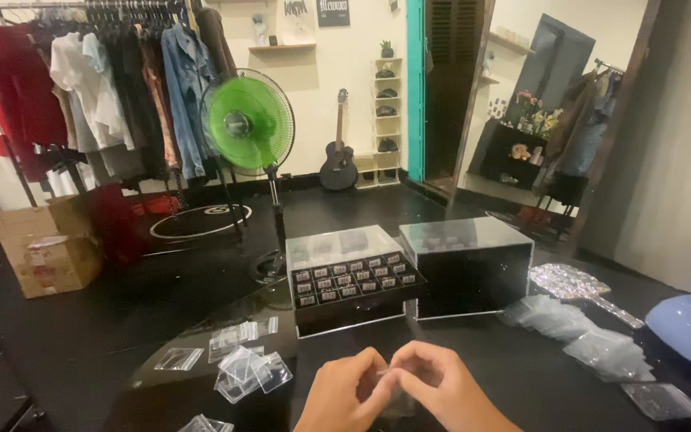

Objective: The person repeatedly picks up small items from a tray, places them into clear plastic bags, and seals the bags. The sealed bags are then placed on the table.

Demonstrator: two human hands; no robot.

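left hand [344,394]: near edge of frame, fingers curled, pinching a small clear plastic bag [384,376] against the right hand.
right hand [439,386]: touching the left at the fingertips, closed on the same bag, thumb on top.
bag position: between both hands, held just above the black tabletop [513,376], near centre. Contents too small to tell.
loose bags, near left: heap of clear bags [245,370] beside the left hand, more flat ones further left.
bags, right: second heap [581,332] running toward the near right corner, well apart from the hands.
display case [351,276]: clear-lidded, rows of small labelled items, just beyond the hands.
second case [467,266]: clear box, touching or just beside the first, on its right.
far background: green fan [248,122], clothes rack [105,88], guitar [339,156], cardboard boxes [45,244] on the floor at left.
risk 1: the bag is thin and slick, so the fingertip pinch could slip and drop it or spill what is inside.
risk 2: clear bags on a glossy black top are easy to mix up with the near-left heap.
risk 3: the fan, if blowing this way, could scatter loose bags.
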